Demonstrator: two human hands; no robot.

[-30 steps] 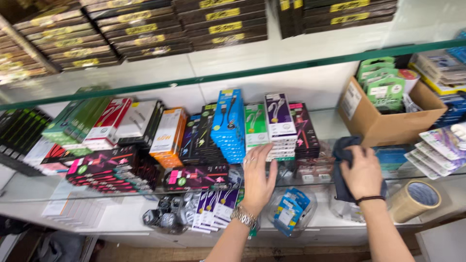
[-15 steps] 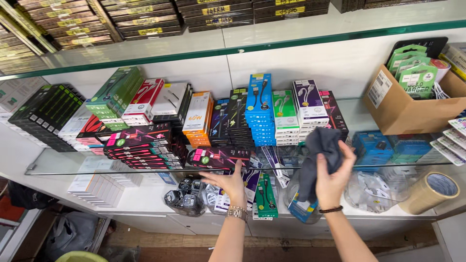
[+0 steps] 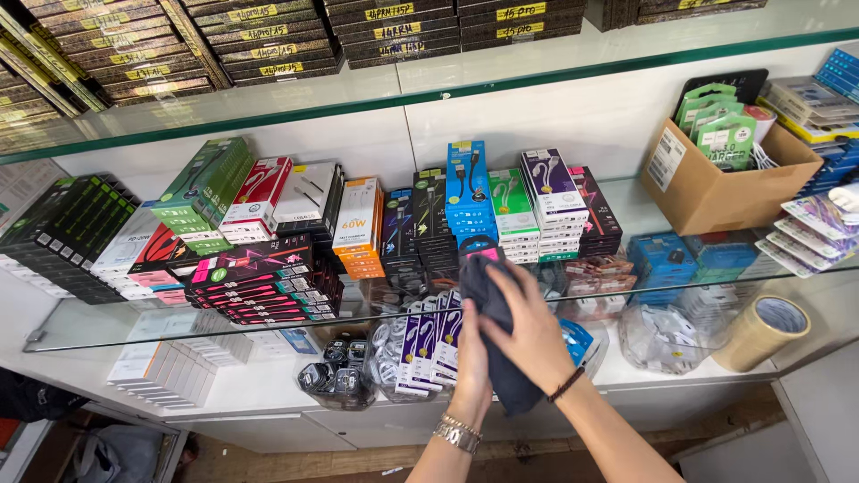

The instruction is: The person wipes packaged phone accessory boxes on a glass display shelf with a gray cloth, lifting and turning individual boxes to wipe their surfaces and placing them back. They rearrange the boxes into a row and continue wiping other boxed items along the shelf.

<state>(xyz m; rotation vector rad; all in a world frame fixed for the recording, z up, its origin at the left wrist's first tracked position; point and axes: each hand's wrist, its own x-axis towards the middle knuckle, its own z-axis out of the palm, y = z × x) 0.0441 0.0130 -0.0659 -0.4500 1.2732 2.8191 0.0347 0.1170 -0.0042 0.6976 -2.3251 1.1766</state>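
My right hand (image 3: 530,333) grips a dark grey cloth (image 3: 495,333) in front of the middle glass shelf (image 3: 626,207). My left hand (image 3: 472,362) sits just below and to the left, its palm against the same cloth. Both hands hover before stacks of boxed cables: a blue stack (image 3: 470,188), a green-and-white stack (image 3: 512,207) and a purple-topped white stack (image 3: 553,197). Under the hands, on the lower white shelf, stand purple-and-white cable packs (image 3: 428,344).
A brown cardboard box (image 3: 716,183) with green packs stands on the shelf at right. A roll of tan tape (image 3: 762,333) lies lower right. Black-and-pink boxes (image 3: 259,282) and green boxes (image 3: 206,188) fill the left. Dark boxes (image 3: 268,40) line the top glass shelf.
The view has swung left. My right hand has brought the cloth left and toward the middle, and my left hand has come in to meet it.
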